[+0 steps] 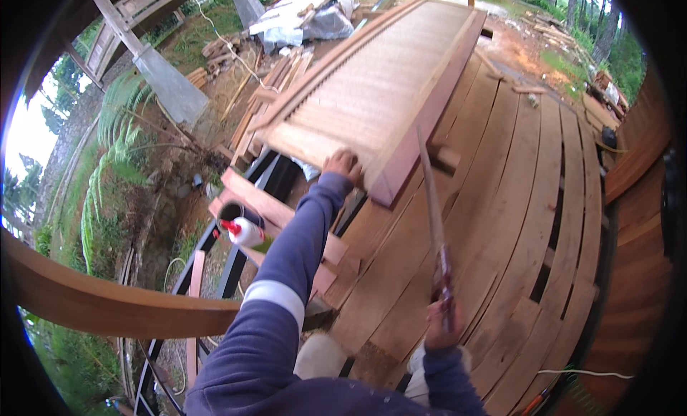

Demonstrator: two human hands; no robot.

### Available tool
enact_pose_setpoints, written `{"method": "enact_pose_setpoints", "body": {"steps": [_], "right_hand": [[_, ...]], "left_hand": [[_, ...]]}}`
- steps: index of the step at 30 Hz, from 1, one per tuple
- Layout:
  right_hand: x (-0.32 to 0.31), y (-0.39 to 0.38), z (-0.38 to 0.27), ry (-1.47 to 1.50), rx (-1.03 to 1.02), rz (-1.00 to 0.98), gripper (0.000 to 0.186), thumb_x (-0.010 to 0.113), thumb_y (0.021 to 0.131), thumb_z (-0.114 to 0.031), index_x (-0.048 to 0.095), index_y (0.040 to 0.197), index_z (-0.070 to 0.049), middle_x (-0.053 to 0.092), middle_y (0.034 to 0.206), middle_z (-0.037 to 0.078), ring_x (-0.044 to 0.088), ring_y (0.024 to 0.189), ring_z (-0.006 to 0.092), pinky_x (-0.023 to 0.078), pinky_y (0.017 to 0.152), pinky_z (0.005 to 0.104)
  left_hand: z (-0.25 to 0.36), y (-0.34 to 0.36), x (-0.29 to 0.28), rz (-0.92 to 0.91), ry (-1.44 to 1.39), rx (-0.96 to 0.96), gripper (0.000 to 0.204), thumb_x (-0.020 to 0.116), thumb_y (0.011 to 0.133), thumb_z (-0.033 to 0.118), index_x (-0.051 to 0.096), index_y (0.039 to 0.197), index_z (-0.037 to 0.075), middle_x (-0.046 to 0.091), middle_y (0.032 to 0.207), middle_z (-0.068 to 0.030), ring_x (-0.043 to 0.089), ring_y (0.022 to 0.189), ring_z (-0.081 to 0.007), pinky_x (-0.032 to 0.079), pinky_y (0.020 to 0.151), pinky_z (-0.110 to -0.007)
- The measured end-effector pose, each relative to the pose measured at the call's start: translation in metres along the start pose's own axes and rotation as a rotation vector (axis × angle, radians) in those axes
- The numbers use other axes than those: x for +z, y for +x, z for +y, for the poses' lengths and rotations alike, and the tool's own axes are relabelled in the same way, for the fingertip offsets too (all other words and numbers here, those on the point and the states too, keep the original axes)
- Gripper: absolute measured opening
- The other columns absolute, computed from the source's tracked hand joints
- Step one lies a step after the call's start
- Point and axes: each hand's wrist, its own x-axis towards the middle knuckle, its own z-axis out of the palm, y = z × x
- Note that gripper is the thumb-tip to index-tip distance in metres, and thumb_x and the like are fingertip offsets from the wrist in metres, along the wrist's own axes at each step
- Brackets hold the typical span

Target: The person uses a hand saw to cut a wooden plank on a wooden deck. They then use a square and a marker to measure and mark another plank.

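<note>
My left hand (342,164) has its fingers curled on the near end of a long framed wooden panel (379,72) with a toothed-looking strip along its left side. My right hand (442,323) grips the dark reddish, glossy handle of a long narrow tool (434,201), which slants up to the panel's right side; I cannot make out exactly what the tool is. Just left of my left forearm, a white glue bottle with a red cap (247,230) and a dark cylindrical container (236,210) sit by pinkish boards (257,192).
The panel lies over a plank deck (522,201) with open gaps. A curved wooden beam (122,308) crosses at lower left above metal framing and a planted slope. Stacked lumber (286,72), a plastic-covered pile (300,18) and a concrete post (172,86) stand beyond. Wood panels (633,187) are at right.
</note>
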Motion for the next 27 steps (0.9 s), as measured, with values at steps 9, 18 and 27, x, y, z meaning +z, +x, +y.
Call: {"method": "enact_pose_setpoints", "body": {"steps": [9, 18, 27], "right_hand": [[0.003, -0.054, -0.038, 0.083, -0.023, -0.042, 0.021, 0.071, 0.090, -0.016, 0.056, 0.086, -0.002, 0.054, 0.071, 0.000, 0.049, 0.064, 0.0076, 0.041, 0.059, 0.0249], [0.024, -0.086, -0.049, -0.006, -0.046, 0.023, 0.020, 0.070, 0.091, -0.018, 0.060, 0.090, 0.000, 0.057, 0.072, 0.001, 0.051, 0.065, 0.0080, 0.042, 0.058, 0.0257], [0.024, -0.122, -0.053, -0.177, -0.092, 0.079, 0.015, 0.070, 0.090, -0.016, 0.065, 0.093, -0.002, 0.055, 0.068, -0.001, 0.049, 0.062, 0.0064, 0.040, 0.056, 0.0250]], "left_hand": [[0.019, -0.017, 0.010, 0.170, 0.065, 0.017, 0.051, 0.045, 0.095, 0.045, 0.053, 0.136, 0.016, 0.045, 0.149, -0.0065, 0.033, 0.142, -0.0246, 0.019, 0.118, -0.047], [0.025, -0.046, -0.001, 0.038, 0.109, 0.072, 0.071, 0.046, 0.092, 0.057, 0.041, 0.145, 0.009, 0.036, 0.153, -0.0126, 0.028, 0.145, -0.0300, 0.019, 0.119, -0.048], [0.020, -0.073, -0.014, 0.058, 0.292, 0.083, 0.084, 0.071, 0.078, 0.033, 0.032, 0.147, 0.007, 0.031, 0.154, -0.0143, 0.025, 0.145, -0.0340, 0.016, 0.118, -0.056]]}}
